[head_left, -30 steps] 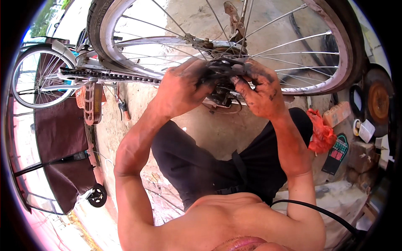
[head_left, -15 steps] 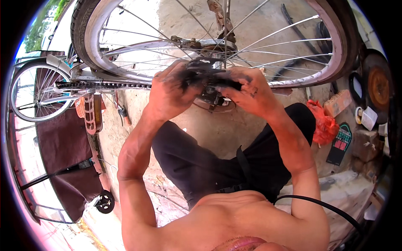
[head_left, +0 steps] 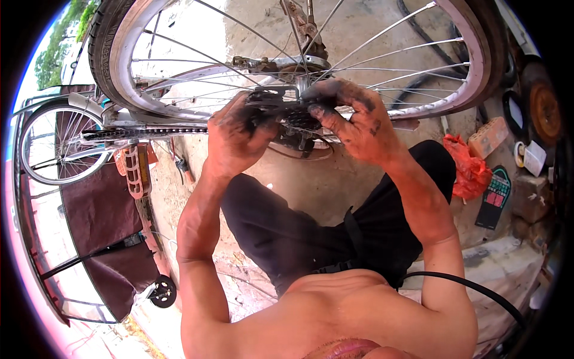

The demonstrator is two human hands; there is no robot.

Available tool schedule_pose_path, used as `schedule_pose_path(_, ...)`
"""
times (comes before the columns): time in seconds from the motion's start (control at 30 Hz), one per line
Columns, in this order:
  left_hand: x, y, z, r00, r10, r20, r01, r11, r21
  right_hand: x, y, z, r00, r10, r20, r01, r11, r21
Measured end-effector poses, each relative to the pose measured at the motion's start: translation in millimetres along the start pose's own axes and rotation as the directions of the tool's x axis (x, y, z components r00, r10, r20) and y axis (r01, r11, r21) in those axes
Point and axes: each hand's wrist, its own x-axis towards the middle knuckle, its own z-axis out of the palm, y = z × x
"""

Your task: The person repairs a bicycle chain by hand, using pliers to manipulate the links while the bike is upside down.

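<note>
A bicycle wheel [head_left: 487,90] with a pale rim stands in front of me, my blackened hands meeting at its hub [head_left: 303,84]. My left hand [head_left: 236,134] is closed around a dark, greasy metal part [head_left: 266,99] beside the hub; its exact kind is partly hidden by the fingers. Thumb and fingers of my right hand [head_left: 359,122] pinch the black toothed sprocket [head_left: 302,116] from the right. Below the sprocket hangs another dark mechanism [head_left: 296,140]. The chain [head_left: 161,132] runs leftward from my left hand.
A pedal [head_left: 133,170] sticks out at left, near an orange-handled tool [head_left: 187,173] on the ground. At right lie a red plastic bag [head_left: 466,167], a brick [head_left: 487,137] and a dark flat package [head_left: 493,200]. Another bicycle wheel [head_left: 63,143] is at far left.
My right fingers have shifted from a dark blur over the part to a clear pinch at the sprocket and hub. My left hand keeps its grip. The view has shifted slightly.
</note>
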Motion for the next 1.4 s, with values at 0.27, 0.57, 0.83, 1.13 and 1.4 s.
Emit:
schedule_pose_path(0.27, -4, -10, 1, 1.0, 0.001, 0.009, 0.0, 0.999, -0.046, 13, 1, 4, 0.976, -0.201, 0.085, 0.214, 0.953, -0.213)
schedule_pose_path(0.57, -5, -13, 0, 0.999, -0.022, 0.045, 0.027, 0.993, -0.117, 9, -13, 19, 0.99, 0.14, 0.024, -0.142, 0.971, 0.192)
schedule_pose_path(0.83, -3, -11, 0, 0.998, -0.062, 0.027, 0.066, 0.979, -0.191, 10, 0, 12, 0.836, -0.516, 0.186, 0.542, 0.728, -0.42)
schedule_pose_path(1.13, -3, -11, -5, 0.988, -0.13, 0.081, 0.146, 0.959, -0.244, 18, -9, 13, 0.897, -0.403, 0.182, 0.441, 0.838, -0.32)
schedule_pose_path(1.4, -2, -13, -7, 0.996, -0.051, 0.077, 0.07, 0.957, -0.282, 19, -14, 5, 0.85, -0.427, 0.308, 0.527, 0.675, -0.516)
